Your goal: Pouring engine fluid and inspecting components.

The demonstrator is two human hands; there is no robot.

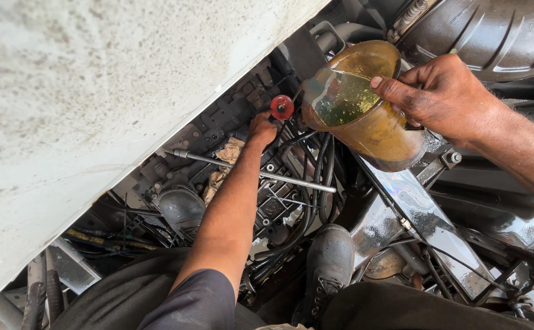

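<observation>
My right hand (447, 98) grips the rim of a clear plastic jug (365, 116) holding amber oil, tilted toward the left over the engine. My left hand (262, 129) reaches down into the engine bay, fingers closed beside a red funnel-like cap (282, 107) just below the jug's lip. What the left fingers hold is hidden. A long metal rod (248, 171) lies across the engine under my left forearm.
A large white dusty body panel (96, 91) fills the left. A rag (227, 159) sits on the engine. Black hoses and wires (316, 183) run down the middle. My shoe (331, 256) rests among greasy parts. Ribbed black ducting (493, 30) lies top right.
</observation>
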